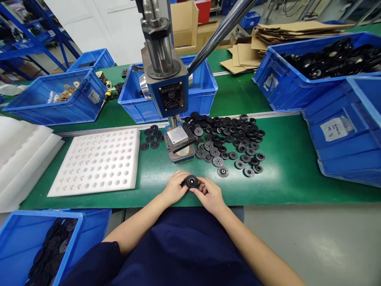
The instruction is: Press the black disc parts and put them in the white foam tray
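Note:
A round black disc part point(191, 181) with a light-coloured centre is held between my two hands above the table's front edge. The fingers of my left hand point(176, 188) grip its left rim. On its right side, my right hand point(210, 194) pinches the edge with thumb and curled fingers. Just beyond stands a hand-operated press point(171, 91), its ram over a metal block point(177, 136) on the base. Many similar black discs point(230, 135) lie heaped to the right of the press. A smaller group of black discs point(154, 136) is on its left.
A white foam tray point(133, 159) with rows of holes, some filled with small shiny pieces, lies at left. Blue bins point(351, 131) stand right, behind and lower left. The press lever point(220, 33) slants up right. A screwdriver point(106, 97) and cardboard sheets point(247, 55) lie at the back.

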{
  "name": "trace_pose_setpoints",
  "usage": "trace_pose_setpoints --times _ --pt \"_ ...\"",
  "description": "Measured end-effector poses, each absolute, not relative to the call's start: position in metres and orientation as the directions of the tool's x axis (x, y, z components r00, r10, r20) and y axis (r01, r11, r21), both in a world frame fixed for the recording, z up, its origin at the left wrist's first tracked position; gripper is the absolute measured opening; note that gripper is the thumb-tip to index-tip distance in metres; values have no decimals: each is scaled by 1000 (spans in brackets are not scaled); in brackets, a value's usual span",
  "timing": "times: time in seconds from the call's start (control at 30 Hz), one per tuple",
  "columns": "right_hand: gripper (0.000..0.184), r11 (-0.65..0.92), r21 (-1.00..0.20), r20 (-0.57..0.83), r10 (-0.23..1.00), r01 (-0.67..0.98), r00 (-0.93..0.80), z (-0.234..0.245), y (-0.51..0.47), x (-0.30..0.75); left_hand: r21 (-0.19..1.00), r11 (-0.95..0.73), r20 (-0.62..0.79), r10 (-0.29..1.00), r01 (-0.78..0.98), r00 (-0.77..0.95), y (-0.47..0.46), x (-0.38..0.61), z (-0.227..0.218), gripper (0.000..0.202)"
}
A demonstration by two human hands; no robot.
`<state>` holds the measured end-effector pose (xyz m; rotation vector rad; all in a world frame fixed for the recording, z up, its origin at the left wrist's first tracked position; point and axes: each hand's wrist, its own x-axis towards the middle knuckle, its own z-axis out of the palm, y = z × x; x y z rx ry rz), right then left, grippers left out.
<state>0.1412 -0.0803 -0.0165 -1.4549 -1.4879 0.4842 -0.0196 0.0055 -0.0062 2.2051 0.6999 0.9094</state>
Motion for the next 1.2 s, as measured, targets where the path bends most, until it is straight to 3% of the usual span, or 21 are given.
trace_pose_setpoints --times 0.4,1.2 --pt "24 212 -809 347 925 548 154 -13 -82 142 773 -577 348 734 265 583 3 -21 -7 18" --pt "21 228 -769 344 935 597 86 -10 -79 143 760 -584 334 728 285 599 3 -21 -9 34"
